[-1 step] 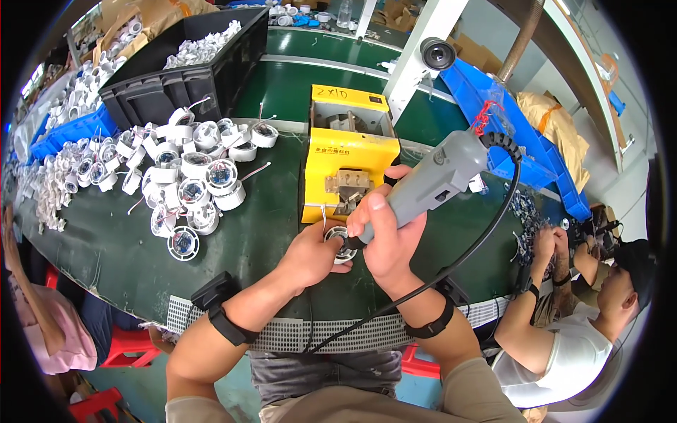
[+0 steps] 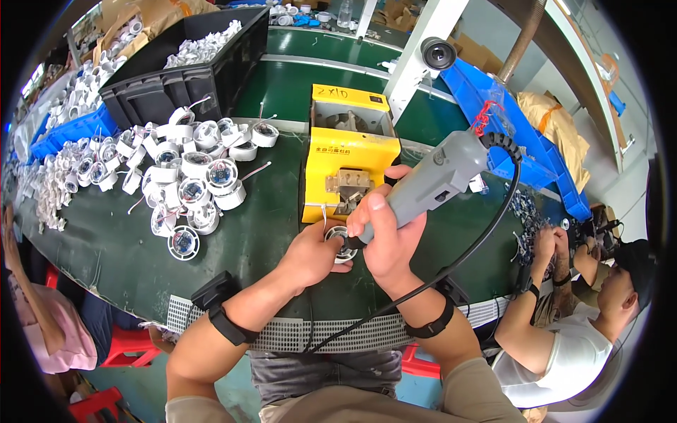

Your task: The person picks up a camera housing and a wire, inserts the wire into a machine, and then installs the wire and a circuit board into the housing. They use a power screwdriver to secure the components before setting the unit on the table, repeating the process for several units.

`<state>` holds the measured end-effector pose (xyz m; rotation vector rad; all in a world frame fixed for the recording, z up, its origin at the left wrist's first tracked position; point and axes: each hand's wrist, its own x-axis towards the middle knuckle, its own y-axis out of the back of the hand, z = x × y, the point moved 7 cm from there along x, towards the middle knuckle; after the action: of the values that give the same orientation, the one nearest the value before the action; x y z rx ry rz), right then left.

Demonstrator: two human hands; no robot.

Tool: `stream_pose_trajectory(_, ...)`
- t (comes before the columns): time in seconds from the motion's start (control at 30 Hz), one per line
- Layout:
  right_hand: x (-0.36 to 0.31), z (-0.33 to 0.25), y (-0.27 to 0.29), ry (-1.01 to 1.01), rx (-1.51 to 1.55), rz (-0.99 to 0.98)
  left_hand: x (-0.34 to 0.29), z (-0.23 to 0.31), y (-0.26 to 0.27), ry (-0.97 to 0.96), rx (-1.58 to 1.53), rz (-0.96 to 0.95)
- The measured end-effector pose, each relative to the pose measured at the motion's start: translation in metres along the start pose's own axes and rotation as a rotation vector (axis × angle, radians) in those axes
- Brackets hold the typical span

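My left hand (image 2: pixel 312 252) is closed around a round white housing (image 2: pixel 343 255) with a circuit board inside, holding it on the green table just in front of a yellow screw feeder (image 2: pixel 350 151). In my right hand (image 2: pixel 390 240) is a grey electric screwdriver (image 2: pixel 431 180), gripped at a slant with its dark nose down on the housing. The bit's tip is hidden by the nose and my fingers. A black cable runs from the screwdriver's top end down across my right forearm. Pale wires stick up beside my left fingers.
Left of the feeder lies a heap of white housings (image 2: pixel 194 163) with boards and wires. Behind it stands a black crate (image 2: pixel 185 83) of small white parts. At right are a blue bin (image 2: pixel 509 127), a pile of small dark parts (image 2: pixel 523 218) and a co-worker's hands (image 2: pixel 551 243).
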<state>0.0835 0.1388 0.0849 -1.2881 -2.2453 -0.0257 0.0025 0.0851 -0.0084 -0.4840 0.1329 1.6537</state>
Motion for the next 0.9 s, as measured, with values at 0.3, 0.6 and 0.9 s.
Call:
stream_pose_trajectory(0.3, -0.003, 0.011, 0.001, -0.017, 0.067, -0.037, 0.002, -0.003, 0.000, -0.011, -0.014, 0.002)
stream_pose_trajectory(0.6, -0.008, 0.010, -0.012, -0.002, 0.123, -0.274, -0.021, 0.027, 0.020, -0.020, 0.551, -0.048)
stream_pose_trajectory(0.9, 0.065, -0.021, 0.163, 0.293, -0.947, 0.445, -0.115, 0.102, 0.154, -0.861, 1.242, 1.361)
